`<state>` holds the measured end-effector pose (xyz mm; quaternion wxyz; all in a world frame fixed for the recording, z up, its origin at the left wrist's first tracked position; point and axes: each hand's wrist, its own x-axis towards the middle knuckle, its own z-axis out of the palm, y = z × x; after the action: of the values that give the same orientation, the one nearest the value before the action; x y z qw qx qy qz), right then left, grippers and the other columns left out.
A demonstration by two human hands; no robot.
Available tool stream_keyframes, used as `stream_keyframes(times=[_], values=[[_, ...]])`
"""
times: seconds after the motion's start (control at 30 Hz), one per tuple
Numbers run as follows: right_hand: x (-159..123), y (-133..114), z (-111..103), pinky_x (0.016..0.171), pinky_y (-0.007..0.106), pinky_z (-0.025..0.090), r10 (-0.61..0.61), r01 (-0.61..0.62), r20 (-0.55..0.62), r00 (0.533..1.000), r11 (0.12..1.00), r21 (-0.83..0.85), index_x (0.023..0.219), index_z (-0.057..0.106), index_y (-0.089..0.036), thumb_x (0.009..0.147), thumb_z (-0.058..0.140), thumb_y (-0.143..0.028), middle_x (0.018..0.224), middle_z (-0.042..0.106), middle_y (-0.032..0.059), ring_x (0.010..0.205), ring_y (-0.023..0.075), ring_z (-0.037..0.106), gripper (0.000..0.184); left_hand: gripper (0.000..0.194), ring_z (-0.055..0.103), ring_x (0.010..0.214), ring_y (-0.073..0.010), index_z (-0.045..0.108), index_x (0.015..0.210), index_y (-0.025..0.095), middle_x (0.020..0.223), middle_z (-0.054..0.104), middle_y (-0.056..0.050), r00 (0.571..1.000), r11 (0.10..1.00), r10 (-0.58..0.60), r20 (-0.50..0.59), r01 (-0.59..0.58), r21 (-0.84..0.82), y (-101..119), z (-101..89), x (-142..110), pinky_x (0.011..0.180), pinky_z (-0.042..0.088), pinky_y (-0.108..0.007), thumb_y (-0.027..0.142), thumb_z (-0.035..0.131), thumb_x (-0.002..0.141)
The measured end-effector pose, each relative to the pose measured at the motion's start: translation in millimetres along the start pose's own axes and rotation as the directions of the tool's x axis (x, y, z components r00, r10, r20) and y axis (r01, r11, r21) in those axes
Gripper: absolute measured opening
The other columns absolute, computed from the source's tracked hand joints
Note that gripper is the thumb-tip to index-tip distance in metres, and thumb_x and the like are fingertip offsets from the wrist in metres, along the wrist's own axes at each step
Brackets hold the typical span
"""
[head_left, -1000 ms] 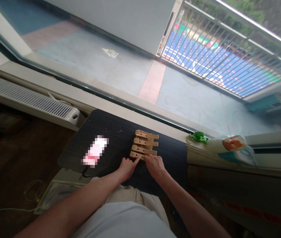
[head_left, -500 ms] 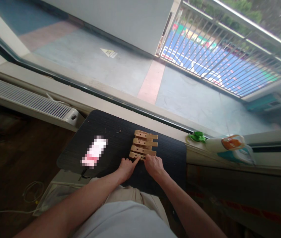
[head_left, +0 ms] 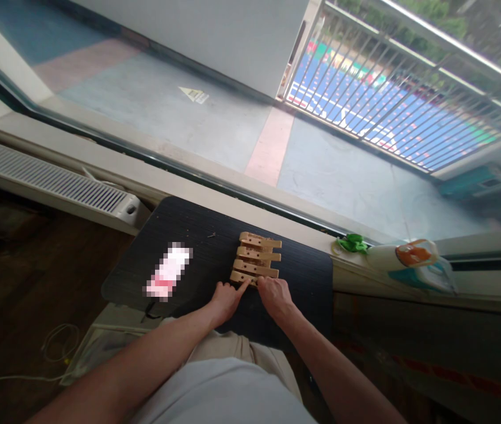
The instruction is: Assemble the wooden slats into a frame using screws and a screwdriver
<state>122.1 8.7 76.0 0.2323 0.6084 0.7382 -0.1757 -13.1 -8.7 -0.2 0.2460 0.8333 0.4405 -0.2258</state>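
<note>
Wooden piece with 4 slats (head_left: 257, 254) on a dark bench (head_left: 144, 265), lower centre of the frame. Left hand (head_left: 226, 301): 1 finger extended, touching the nearest slat. Right hand (head_left: 276, 297): fingers curled at that slat; whether they grip it, I cannot tell.

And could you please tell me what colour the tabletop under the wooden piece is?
The tabletop is black or very dark, best seen in the head view.

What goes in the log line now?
left hand: fingertip at nearest wooden slat; right hand: on same slat; slatted wooden piece: on black table
</note>
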Motion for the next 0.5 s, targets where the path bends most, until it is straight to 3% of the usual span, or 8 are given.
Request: stream_keyframes(times=[0.23,0.5], values=[[3,-1,7,0.067,0.027,0.047,0.108,-0.108,0.005,0.994,0.993,0.051,0.085,0.063,-0.014,0.087,0.041,-0.021,0.084,0.069,0.0116,0.081,0.0206,0.065,0.024,0.076,0.057,0.093,-0.0297,0.01,0.142,0.022,0.1,0.064,-0.018,1.0,1.0,0.005,0.001,-0.005,0.006,1,-3.0,-2,0.075,0.035,-0.04,0.013,0.049,0.077],[-4,1,-6,0.067,0.025,0.046,-0.043,0.044,0.009,0.999,0.998,-0.05,0.092,0.062,-0.018,0.087,0.037,-0.011,0.088,0.068,0.0103,0.083,0.0181,0.065,0.027,0.077,0.057,0.092,-0.0279,0.006,0.142,0.022,0.1,0.064,-0.016,1.0,1.0,-0.005,-0.016,0.005,0.013,0,0.5,-2,0.075,0.035,-0.038,0.015,0.047,0.077]])
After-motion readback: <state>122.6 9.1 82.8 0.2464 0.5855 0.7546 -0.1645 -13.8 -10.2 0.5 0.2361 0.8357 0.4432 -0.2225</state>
